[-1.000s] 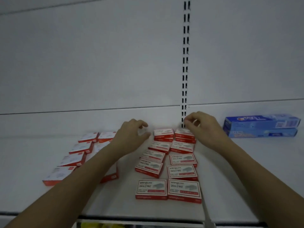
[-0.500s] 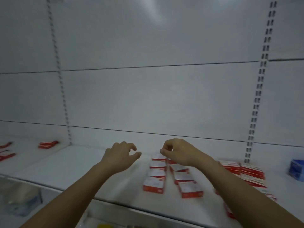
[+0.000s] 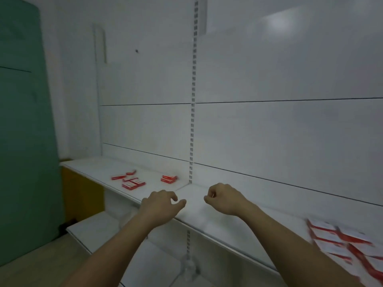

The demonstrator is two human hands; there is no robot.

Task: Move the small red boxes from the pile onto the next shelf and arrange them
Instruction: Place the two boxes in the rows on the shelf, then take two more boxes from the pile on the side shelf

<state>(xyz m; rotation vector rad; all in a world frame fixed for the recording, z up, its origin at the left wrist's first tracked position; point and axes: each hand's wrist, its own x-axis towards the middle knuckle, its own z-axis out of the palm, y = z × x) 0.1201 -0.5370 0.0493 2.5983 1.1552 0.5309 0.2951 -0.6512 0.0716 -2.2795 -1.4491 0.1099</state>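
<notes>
Between trips, by the look of it: both hands empty, over the front edge of the shelf (image 3: 238, 206), either side of the slotted upright (image 3: 192, 121). Left hand (image 3: 161, 206) has loosely curled, relaxed fingers, thumb out to the right, nothing in it. Right hand (image 3: 222, 198) is curled tighter, fingertips drawn in toward the thumb; probably empty, but there's a small glint at the fingertips and the frame is soft, so I can't rule out something tiny pinched there. Pile (image 3: 132, 182) is on the far-left bay, well apart from both hands: a few red boxes scattered flat, some overlapping, edges at odd angles. A small stack (image 3: 169, 179) sits apart from it, nearer the upright, two or three high. Arranged boxes (image 3: 342, 239) are at bottom right on the near bay, heavily motion-blurred; they read as laid flat in rows, can't count them. Step in hand, my read: going back left for the next pick. Next move calls for reaching past the upright, left hand is the nearer one; the stack is the closer grab, and taking it as one squeeze risks the top box sliding off. Loose ones in the pile want a side pinch since they lie flat on the shelf.
</notes>
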